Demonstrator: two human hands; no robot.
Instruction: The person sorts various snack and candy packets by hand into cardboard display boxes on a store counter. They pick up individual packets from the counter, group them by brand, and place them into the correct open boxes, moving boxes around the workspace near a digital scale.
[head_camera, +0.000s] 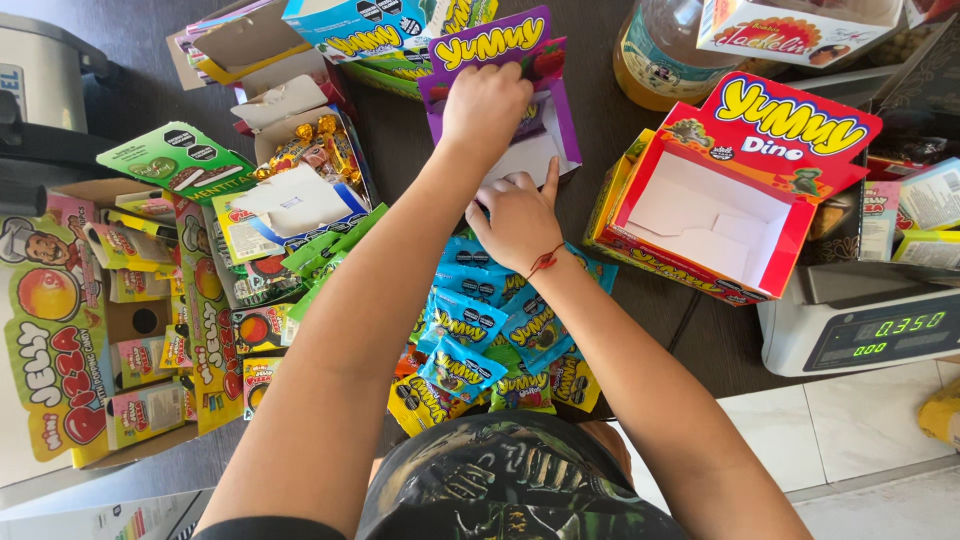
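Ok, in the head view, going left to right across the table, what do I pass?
Big yellow jelly candy display box → green display box → box of gold-wrapped sweets → purple box under the left hand → red and yellow empty box → white digital scale.

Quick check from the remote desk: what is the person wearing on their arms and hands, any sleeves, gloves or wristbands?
Both arms are bare from the lower frame edge up; no sleeves, gloves or rings show. The left hand carries nothing at the wrist. The right hand has a thin red string bracelet around its wrist. A dark shirt edge shows at the bottom of the head view.
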